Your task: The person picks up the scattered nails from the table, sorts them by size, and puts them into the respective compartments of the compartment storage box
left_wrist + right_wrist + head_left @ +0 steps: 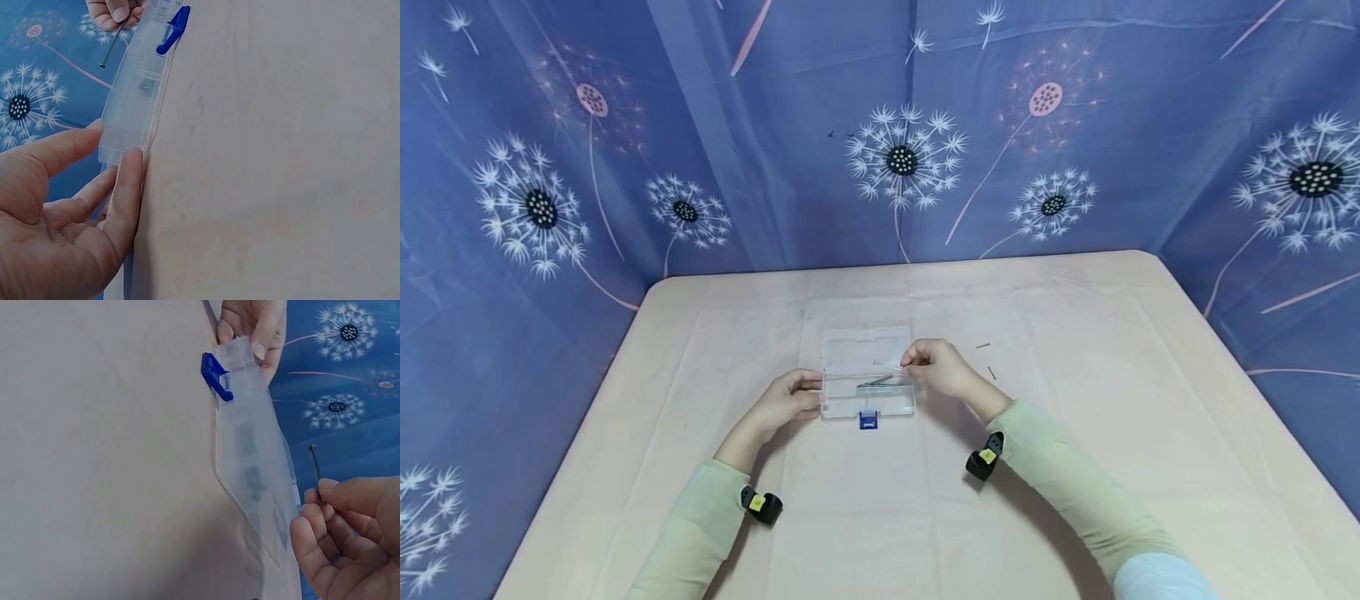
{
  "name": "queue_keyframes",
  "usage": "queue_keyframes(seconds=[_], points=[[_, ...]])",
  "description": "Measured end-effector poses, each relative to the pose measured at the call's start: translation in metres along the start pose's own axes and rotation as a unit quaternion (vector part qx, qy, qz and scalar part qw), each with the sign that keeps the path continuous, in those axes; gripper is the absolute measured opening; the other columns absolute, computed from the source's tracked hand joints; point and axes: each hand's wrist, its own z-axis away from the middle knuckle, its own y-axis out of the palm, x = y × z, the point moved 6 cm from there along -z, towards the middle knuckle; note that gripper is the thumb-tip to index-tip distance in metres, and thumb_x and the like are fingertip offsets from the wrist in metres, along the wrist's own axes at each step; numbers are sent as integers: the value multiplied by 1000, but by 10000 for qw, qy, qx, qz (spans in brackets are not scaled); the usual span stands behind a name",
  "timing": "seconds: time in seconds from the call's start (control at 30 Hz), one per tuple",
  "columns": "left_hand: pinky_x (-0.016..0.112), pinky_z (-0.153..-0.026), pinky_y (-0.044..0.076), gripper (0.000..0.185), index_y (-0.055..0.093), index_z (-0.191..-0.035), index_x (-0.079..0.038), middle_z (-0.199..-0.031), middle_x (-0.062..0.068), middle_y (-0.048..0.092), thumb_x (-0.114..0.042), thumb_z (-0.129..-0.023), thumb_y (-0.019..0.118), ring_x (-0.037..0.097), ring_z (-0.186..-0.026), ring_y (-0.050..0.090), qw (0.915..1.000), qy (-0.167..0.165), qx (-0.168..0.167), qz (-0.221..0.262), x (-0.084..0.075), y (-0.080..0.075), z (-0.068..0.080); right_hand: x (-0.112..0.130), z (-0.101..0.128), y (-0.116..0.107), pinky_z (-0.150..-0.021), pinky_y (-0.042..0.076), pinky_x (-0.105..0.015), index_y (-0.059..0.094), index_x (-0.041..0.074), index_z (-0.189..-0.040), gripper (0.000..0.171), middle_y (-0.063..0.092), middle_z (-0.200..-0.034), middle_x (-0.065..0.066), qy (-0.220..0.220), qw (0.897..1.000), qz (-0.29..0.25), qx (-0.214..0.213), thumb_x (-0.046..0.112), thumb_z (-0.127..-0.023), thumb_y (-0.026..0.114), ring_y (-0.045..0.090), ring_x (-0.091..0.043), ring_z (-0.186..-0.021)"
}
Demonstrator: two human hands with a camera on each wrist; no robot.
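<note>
R grip (942,368) tight on nail (316,464) above box (842,407), w/ L grip (781,406) snug on box's L end

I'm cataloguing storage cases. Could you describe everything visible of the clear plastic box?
The clear plastic box is a shallow, rectangular, see-through case lying on the pale tablecloth. Its hinged lid is open, swung back. It looks divided inside. A blue latch sits mid-front. Slim, metallic-looking pieces lie within. The left hand holds its left end.

Nails (876,384) in box (841,387) on table (1060,325), loose pieces (982,345) right, curtain (805,183) behind
</note>
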Motion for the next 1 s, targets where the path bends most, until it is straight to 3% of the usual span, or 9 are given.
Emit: queue_keyframes(seconds=[0.4,0.67,1.0], points=[[37,-89,57,46,41,-133,10,-128,29,48,-4,-92,57,23,-101,60,9999,95,131,-37,-3,2,4,2,-5,11,-62,52,-20,65,-3,-85,4,66,-80,-11,196,9983,525,175,-3,-82,62,59,-15,-72],[37,-88,57,46,42,-132,10,-128,29,49,-4,-91,57,19,-97,60,9999,76,99,-1,-3,2,3,1,-7,14,-64,54,-21,64,-4,-84,5,68,-81,-10,269,9966,683,365,1,-84,65,62,-16,-74],[37,-87,57,46,42,-132,11,-127,29,49,-3,-91,58,15,-93,61,9999,101,89,22,-2,2,2,4,-4,14,-73,57,-26,66,0,-84,3,70,-81,-8,45,9958,865,284,4,-85,65,65,-17,-77]])
